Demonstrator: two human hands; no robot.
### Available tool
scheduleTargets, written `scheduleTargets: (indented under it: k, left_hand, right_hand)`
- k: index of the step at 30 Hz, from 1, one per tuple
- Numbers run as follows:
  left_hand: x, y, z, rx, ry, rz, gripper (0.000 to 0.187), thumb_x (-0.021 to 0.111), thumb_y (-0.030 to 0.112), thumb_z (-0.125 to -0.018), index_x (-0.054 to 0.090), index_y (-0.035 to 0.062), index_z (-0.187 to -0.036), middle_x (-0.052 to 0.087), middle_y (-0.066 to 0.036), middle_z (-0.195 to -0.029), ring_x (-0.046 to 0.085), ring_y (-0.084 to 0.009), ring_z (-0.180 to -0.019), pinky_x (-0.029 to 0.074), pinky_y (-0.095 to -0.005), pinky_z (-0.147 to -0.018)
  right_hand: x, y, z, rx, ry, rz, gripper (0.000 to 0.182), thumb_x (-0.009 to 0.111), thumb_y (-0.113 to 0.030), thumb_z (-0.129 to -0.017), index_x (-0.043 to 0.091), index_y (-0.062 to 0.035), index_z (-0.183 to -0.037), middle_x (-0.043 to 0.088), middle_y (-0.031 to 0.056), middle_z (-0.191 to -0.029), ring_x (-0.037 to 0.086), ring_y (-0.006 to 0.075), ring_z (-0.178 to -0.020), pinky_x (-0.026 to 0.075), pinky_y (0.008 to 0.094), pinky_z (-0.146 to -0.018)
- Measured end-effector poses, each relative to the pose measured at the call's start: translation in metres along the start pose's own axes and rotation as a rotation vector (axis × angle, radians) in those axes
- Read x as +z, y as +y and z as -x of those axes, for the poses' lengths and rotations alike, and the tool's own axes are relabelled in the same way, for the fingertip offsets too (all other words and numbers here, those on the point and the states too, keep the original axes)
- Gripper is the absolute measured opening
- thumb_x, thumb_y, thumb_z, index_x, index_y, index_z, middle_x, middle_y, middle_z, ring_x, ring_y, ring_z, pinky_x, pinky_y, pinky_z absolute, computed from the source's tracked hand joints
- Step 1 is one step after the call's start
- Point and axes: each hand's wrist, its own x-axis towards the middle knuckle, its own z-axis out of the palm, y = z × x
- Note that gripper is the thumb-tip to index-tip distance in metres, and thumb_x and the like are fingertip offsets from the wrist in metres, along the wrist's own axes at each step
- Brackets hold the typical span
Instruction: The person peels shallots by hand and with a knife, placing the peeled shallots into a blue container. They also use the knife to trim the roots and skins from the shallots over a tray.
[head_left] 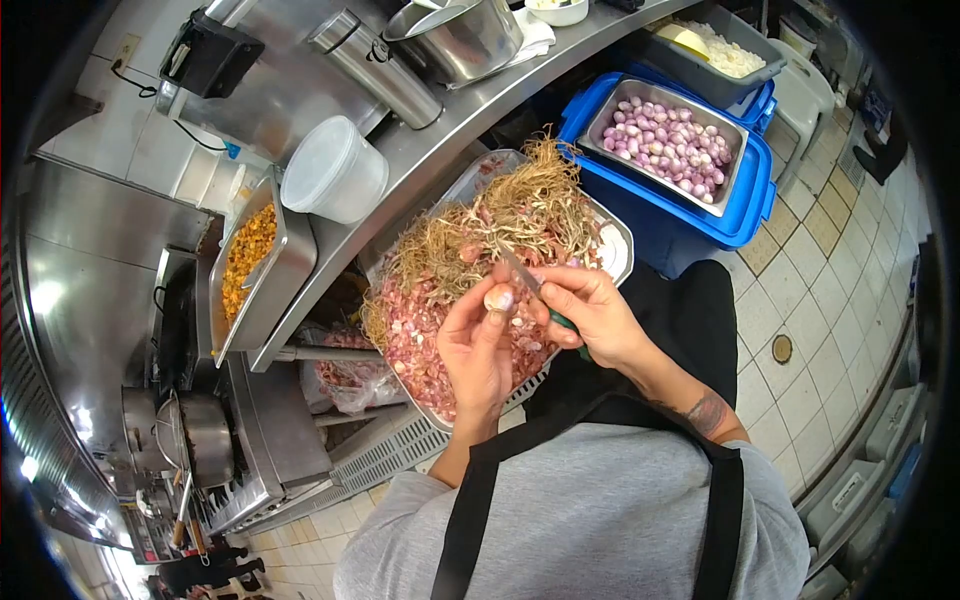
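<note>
Between the fingers of my left hand (473, 345) is a small shallot (499, 297), pale with some brownish skin on it. My right hand (592, 315) grips a knife (522, 270) by its green handle, the blade angled up and left just above the shallot. Below both hands lies a large tray (627, 262) heaped with reddish shallot peelings (425, 345). Dry, stringy roots and stalks (500, 215) cover the tray's far side. Peeled purple shallots (668, 148) fill a metal pan to the upper right.
The metal pan rests on a blue lidded bin (660, 225). Behind it, a grey tub (775, 75) holds chopped white pieces. Along the steel counter (455, 115) stand a clear plastic container (335, 170), a steel pot (470, 45) and a pan of orange pieces (250, 260). Another person (205, 570) shows at lower left.
</note>
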Motion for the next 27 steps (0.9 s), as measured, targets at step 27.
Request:
scheduleTargets:
  k: [27]
  left_hand:
    - [-0.023, 0.016, -0.013, 0.030, -0.329, -0.350, 0.025, 0.061, -0.010, -0.077, 0.061, -0.0037, -0.102, 0.055, -0.013, -0.109, 0.053, -0.0191, -0.103, 0.044, -0.0300, -0.087]
  right_hand:
    - [-0.006, -0.012, 0.003, 0.106, -0.192, 0.200, 0.028, 0.050, -0.005, -0.091, 0.057, -0.0022, -0.119, 0.058, 0.0035, -0.074, 0.042, 0.0053, -0.052, 0.034, 0.0181, -0.045]
